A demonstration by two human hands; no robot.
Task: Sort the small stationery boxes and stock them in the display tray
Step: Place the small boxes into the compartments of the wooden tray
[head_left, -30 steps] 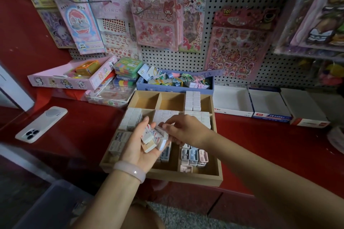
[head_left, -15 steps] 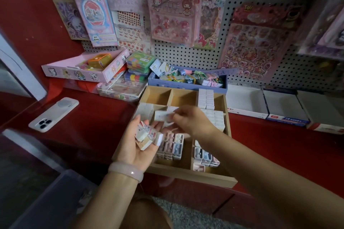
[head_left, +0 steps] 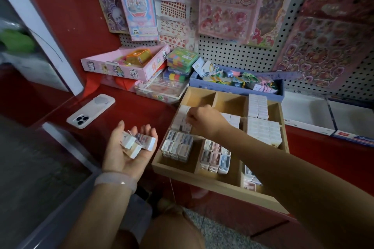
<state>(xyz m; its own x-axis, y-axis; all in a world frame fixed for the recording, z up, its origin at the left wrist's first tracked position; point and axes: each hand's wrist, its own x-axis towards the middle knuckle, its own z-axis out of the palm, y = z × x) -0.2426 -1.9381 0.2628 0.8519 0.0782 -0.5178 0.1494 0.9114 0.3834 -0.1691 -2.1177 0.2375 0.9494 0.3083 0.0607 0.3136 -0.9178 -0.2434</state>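
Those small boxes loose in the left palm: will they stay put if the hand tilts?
Probably not. The small boxes lie loosely piled on the left hand, whose fingers are open, so tilting could spill them. They look light, stiff cardboard; flat sides should slide rather than roll.

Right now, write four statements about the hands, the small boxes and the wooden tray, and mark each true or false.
1. The left hand lies palm up with small boxes on it. True.
2. The right hand reaches into the wooden tray's middle-left compartment. True.
3. The white phone lies inside the tray. False: it lies on the red counter, left of the tray.
4. Every tray compartment is full. False: two back compartments hold nothing.
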